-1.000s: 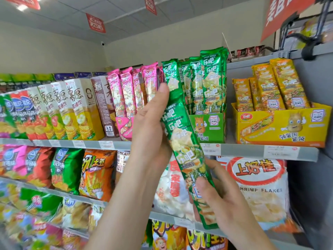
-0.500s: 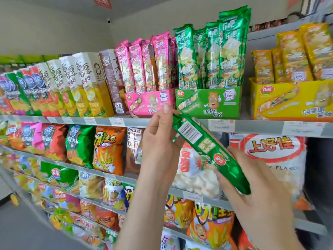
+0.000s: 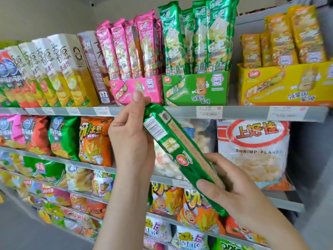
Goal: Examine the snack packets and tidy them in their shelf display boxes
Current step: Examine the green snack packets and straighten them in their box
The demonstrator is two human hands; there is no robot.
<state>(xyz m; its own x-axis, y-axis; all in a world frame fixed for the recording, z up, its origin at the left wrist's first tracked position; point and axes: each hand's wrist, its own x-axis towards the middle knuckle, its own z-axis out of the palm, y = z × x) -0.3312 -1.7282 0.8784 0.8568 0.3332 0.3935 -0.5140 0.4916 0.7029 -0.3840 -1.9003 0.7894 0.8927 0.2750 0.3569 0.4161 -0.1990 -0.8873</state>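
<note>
A long green snack packet slants from upper left to lower right in front of the shelves, its back with the barcode facing me. My left hand grips its upper end, thumb up against the top. My right hand holds its lower end, thumb across the front. Above stands the green display box with several upright green packets. The pink display box with pink packets is beside it on the left, the yellow display box on the right.
Tall cardboard chip boxes fill the top shelf's left side. Price tags line the grey shelf edge. Lower shelves hold chip bags and a large shrimp flakes bag. A grey upright closes the right end.
The green packet came down from in front of its box and was turned over, so its back faces me and it slants more. The view has shifted closer to the shelves.
</note>
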